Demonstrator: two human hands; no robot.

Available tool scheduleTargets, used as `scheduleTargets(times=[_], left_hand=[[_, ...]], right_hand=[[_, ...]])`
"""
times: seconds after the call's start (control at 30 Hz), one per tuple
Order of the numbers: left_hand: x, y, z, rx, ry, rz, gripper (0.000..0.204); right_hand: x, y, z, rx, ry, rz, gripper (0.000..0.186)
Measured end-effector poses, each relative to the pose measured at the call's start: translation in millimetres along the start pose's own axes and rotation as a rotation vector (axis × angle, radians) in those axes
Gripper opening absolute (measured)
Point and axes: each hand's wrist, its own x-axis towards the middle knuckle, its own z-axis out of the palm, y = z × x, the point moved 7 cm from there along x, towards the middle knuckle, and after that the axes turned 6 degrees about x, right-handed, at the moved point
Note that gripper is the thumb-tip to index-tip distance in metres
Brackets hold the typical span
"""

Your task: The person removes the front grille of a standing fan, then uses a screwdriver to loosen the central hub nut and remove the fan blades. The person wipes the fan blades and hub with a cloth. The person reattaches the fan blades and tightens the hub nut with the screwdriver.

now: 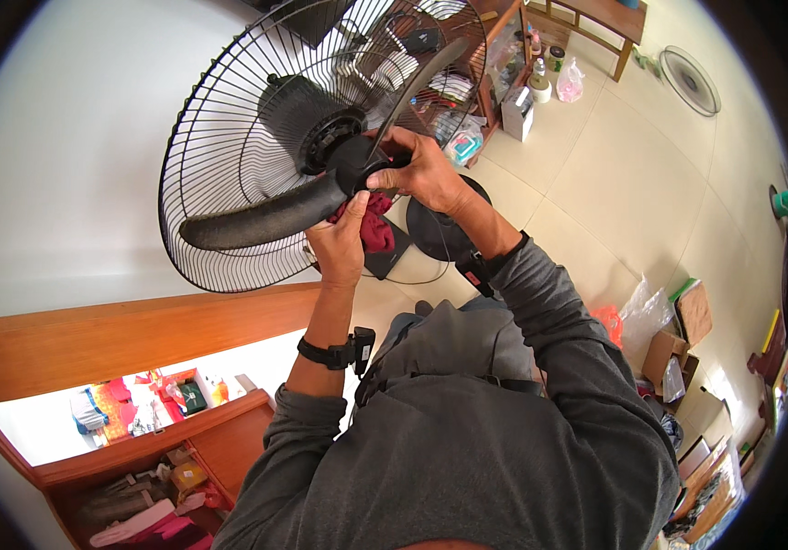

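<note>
Both my hands are on the black fan blade (261, 218), gripping it close to its hub. My left hand (339, 246) is closed on it from below, thumb up against the hub. From the right, my right hand (429, 172) holds the hub side, its fingers bent over the top. Dust greys the long lower blade. Behind the hub stand the black fan motor (297, 117) and the round wire rear grille (194, 137). A dark red cloth (377, 229) shows beneath my hands. Whether the blade sits on the motor shaft is hidden.
The round black fan base (453, 240) stands on the tiled floor, a cable beside it. A round fan grille (690, 81) lies at the far right. A glass-fronted cabinet (506, 57), a white box (517, 115) and a wooden bench (595, 20) are beyond. Cardboard boxes (664, 353) sit right.
</note>
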Motion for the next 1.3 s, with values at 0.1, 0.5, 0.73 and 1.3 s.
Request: scheduleTargets(times=[0.1,0.5,0.73,1.3], left_hand=[[0,1,2,0.023,-0.007,0.044,0.029],[-4,-4,2,0.047,0.007,0.005,0.025],[4,-7,0,0.081,-0.111,-0.003,0.035],[20,0,9,0.171,-0.505,0.153,0.034]], right_hand=[[-1,-1,2,0.014,-0.022,-0.015,0.055],[2,-6,1,-0.155,0.003,-0.001,0.055],[-7,2,-8,0.019,0.024,-0.030,0.063],[-91,41,22,0.408,0.792,0.017,0.013]])
